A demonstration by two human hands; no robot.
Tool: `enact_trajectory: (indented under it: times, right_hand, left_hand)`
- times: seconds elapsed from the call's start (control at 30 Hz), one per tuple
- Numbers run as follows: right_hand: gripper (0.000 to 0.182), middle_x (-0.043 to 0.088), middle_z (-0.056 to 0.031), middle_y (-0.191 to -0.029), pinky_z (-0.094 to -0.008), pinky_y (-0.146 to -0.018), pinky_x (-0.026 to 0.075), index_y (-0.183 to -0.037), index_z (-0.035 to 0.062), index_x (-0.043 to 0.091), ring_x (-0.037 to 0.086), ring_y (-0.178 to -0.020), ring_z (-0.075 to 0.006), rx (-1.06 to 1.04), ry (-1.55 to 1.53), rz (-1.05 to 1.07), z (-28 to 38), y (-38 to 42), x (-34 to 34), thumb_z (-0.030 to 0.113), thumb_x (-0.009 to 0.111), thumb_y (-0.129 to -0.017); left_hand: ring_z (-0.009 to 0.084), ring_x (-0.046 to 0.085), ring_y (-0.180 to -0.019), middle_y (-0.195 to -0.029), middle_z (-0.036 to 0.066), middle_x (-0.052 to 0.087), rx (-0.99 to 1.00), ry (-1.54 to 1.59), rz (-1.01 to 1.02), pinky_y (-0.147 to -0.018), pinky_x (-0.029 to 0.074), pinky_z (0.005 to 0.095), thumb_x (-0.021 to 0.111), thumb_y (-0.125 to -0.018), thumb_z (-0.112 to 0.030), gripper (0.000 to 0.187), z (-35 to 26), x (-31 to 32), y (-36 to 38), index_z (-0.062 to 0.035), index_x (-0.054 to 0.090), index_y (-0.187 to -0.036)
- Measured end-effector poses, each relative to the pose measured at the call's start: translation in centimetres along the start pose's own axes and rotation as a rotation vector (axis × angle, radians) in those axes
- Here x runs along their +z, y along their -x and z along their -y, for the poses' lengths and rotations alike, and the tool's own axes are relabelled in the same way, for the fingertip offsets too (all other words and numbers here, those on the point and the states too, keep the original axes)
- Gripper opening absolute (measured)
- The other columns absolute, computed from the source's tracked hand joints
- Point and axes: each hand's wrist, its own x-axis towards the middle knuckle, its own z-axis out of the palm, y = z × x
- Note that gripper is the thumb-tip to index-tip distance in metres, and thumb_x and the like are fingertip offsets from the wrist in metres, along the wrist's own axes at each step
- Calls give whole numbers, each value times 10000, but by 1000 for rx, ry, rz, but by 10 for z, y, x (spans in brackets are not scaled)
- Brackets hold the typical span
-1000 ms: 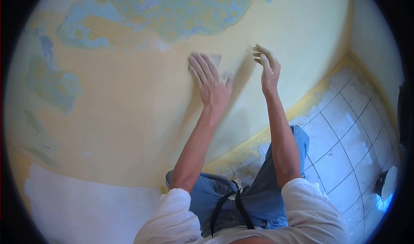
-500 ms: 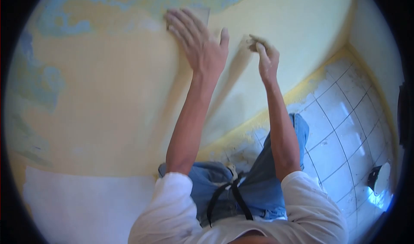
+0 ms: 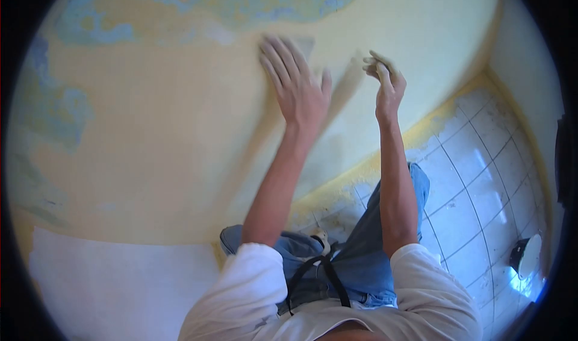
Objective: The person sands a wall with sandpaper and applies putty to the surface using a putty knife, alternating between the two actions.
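My left hand (image 3: 298, 94) lies flat, its fingers stretched out and its thumb apart, over a thin grey sheet (image 3: 308, 44) against the yellowish wall (image 3: 162, 118). Only a corner of the sheet shows, to the right of the fingertips; the rest is hidden. To the right, my right hand (image 3: 388, 88) is raised near the wall with its fingers bent and drawn toward the thumb. Whether anything is between them cannot be made out.
Blue-green patches (image 3: 241, 0) mark the wall's top and left. A white area (image 3: 120, 275) is at lower left. My bent legs in jeans (image 3: 367, 244) are below my arms. Tiled floor (image 3: 457, 202) lies at right, with a round black-and-white object (image 3: 530, 256).
My left hand and the grey sheet have moved right and down along the wall. My right hand has shifted slightly right. The view has tilted a little.
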Motion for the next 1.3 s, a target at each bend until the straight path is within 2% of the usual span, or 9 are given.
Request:
enact_trajectory:
  times: [0.13,0.33,0.47,0.57,0.67,0.8,0.93,1.03,1.3]
  right_hand:
    - [358,781,-166,-1119,-370,-944,607,-1322,-54,740,745,-998,-223,42,-143,-67,-1,-3,4,141,527,-1110]
    - [366,779,-160,-1120,-364,-944,598,-1341,-47,736,739,-1003,-213,4,3,59,1,0,-8,147,529,-1109]
    - [373,779,-162,-1123,-361,-945,594,-1336,-50,737,739,-998,-214,53,-101,-67,9,-6,-8,155,521,-1111]
    - [376,777,-159,-1127,-364,-943,596,-1333,-46,740,741,-993,-215,71,-145,-76,1,-8,-7,162,519,-1111]
    - [373,773,-156,-1130,-366,-943,597,-1336,-38,741,742,-996,-215,65,-39,-9,1,4,-7,164,526,-1108]
    - [366,772,-157,-1130,-368,-948,598,-1338,-39,740,742,-1000,-216,56,-83,-25,1,-3,-5,156,534,-1106]
    - [368,778,-155,-1119,-376,-951,599,-1337,-47,740,744,-995,-221,101,-197,-83,-2,-3,2,149,530,-1107]
    - [372,778,-151,-1106,-382,-952,600,-1339,-49,738,745,-996,-225,37,-60,27,-8,2,-1,153,526,-1109]
    - [376,780,-163,-1112,-380,-952,600,-1334,-46,741,747,-999,-236,44,-136,-58,2,-9,1,166,528,-1109]
  left_hand:
    - [586,147,-1631,-1719,460,171,65,27,124,-1359,89,615,628,-1011,-569,1082,5,13,42,214,220,-1637]
    - [614,115,-1624,-1691,509,144,-88,86,-115,-1352,80,633,638,-1003,-562,1102,2,-8,-23,245,206,-1618]
    - [635,105,-1615,-1687,518,135,-46,90,124,-1353,63,629,647,-988,-581,1139,-16,20,41,253,189,-1615]
    - [641,89,-1615,-1684,527,118,-20,108,68,-1352,61,629,647,-990,-573,1144,-5,13,28,262,174,-1612]
    - [641,82,-1616,-1679,534,114,-174,173,-162,-1352,63,631,644,-993,-567,1141,6,-13,-24,266,168,-1611]
    - [663,57,-1606,-1682,537,81,-151,112,72,-1348,74,637,635,-1001,-566,1148,-12,5,23,272,140,-1611]
    - [667,78,-1601,-1670,537,143,-53,115,134,-1343,81,647,583,-1031,-622,1128,-11,18,47,264,192,-1609]
    - [655,99,-1606,-1669,534,160,-39,80,-112,-1341,83,649,554,-1054,-627,1095,12,-5,-12,261,225,-1604]
    - [647,162,-1594,-1664,522,209,39,120,109,-1341,103,645,485,-1083,-647,1074,-4,33,69,265,243,-1597]
